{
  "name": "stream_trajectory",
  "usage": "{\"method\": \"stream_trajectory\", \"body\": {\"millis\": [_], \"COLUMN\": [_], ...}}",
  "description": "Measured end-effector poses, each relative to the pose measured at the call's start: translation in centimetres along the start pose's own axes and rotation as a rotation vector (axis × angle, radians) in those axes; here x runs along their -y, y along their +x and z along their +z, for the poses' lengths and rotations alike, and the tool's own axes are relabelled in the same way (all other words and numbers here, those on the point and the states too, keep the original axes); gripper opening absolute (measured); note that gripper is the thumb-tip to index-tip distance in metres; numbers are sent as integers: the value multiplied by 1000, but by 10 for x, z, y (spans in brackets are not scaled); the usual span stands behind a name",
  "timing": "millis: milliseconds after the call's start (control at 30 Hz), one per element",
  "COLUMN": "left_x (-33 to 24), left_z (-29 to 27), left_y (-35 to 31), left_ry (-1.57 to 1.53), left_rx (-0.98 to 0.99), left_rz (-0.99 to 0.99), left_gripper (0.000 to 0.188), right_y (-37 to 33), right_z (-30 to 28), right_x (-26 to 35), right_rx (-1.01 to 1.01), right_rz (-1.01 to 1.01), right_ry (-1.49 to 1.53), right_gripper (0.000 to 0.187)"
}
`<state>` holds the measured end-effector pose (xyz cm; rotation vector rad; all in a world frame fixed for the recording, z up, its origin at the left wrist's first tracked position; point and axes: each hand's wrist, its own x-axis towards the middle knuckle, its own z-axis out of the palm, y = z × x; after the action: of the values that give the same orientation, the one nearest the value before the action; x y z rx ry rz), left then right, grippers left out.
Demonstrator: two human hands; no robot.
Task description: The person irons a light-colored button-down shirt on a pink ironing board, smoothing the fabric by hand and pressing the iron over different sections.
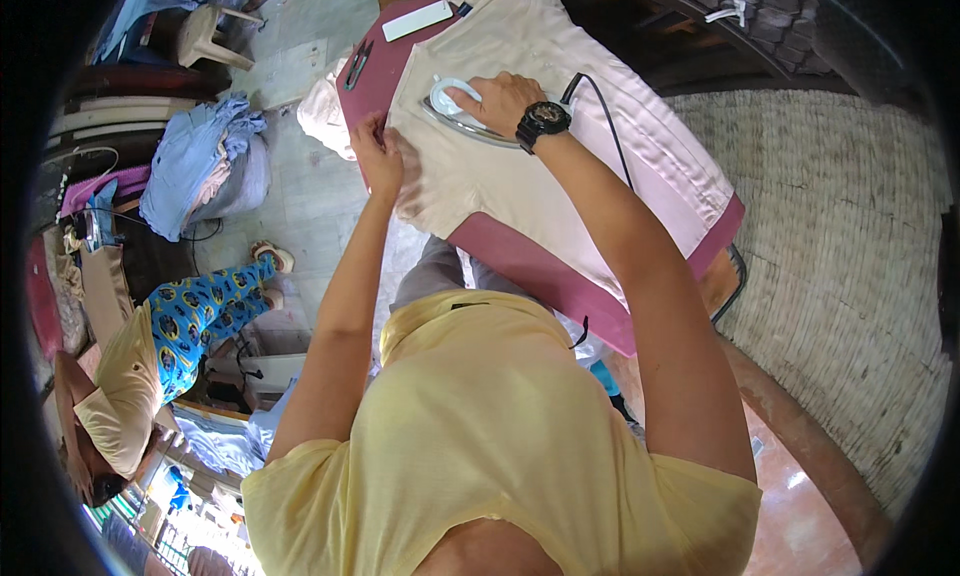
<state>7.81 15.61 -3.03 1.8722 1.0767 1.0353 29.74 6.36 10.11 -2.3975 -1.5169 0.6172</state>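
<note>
A pale cream shirt (pixel 580 181) lies spread over a maroon-covered ironing board (pixel 515 251). My right hand (pixel 505 103) is wrapped round the handle of a white clothes iron (pixel 448 98), which rests flat on the upper part of the cloth. The iron's dark cord (pixel 612 126) runs from behind my wrist across the shirt. At the board's left edge, my left hand (pixel 378 158) pinches the shirt's border with curled fingers; part of the grip is hidden.
Small dark thread snips (pixel 357 64) and a white flat rectangular object (pixel 417 22) lie at the board's far left. A pile of blue clothes (pixel 200 161) stands left, near a plastic chair (pixel 210 38). Another person (pixel 150 366) is at lower left. A woven mat (pixel 820 196) covers the right side.
</note>
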Motion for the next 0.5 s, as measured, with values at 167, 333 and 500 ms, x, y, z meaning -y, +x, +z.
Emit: {"method": "stream_trajectory", "body": {"millis": [167,333,500], "left_x": [7,4,-32], "left_z": [0,-4,-17], "left_y": [8,5,-21], "left_ry": [-62,194,227], "left_rx": [13,113,413], "left_rz": [6,-1,192], "left_gripper": [28,39,48], "right_y": [7,-54,-125], "right_z": [2,0,-12], "right_x": [21,1,-67], "right_rx": [-68,40,182], "right_rz": [131,88,63], "right_ry": [50,53,-183], "right_gripper": [65,61,61]}}
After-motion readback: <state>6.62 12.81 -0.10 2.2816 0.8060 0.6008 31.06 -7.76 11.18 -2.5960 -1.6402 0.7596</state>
